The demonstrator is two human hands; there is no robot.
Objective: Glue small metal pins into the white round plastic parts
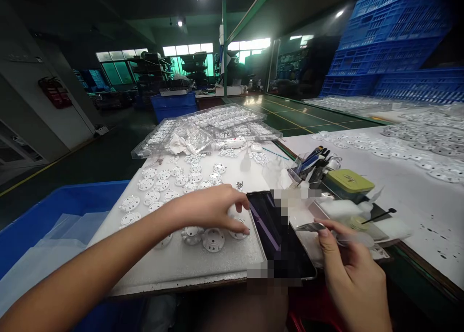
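Note:
My left hand [213, 209] reaches across the white foam board [188, 264], fingers curled down onto a round white plastic part [239, 228] at the board's right side. Two more round white parts [203, 238] lie just in front of it. My right hand [344, 259] is closed on a thin metal tool [308, 227], like tweezers, its tip pointing left above a dark phone [279, 235] that lies beside the board. Rows of the same white round parts [163, 184] cover the board's far half.
Clear plastic trays [206, 129] filled with parts stand at the far end. A holder with pens and tools [311, 165], a green tin [350, 181] and a white bottle sit to the right. A blue bin [43, 225] is at the left; blue crates [391, 42] are stacked far right.

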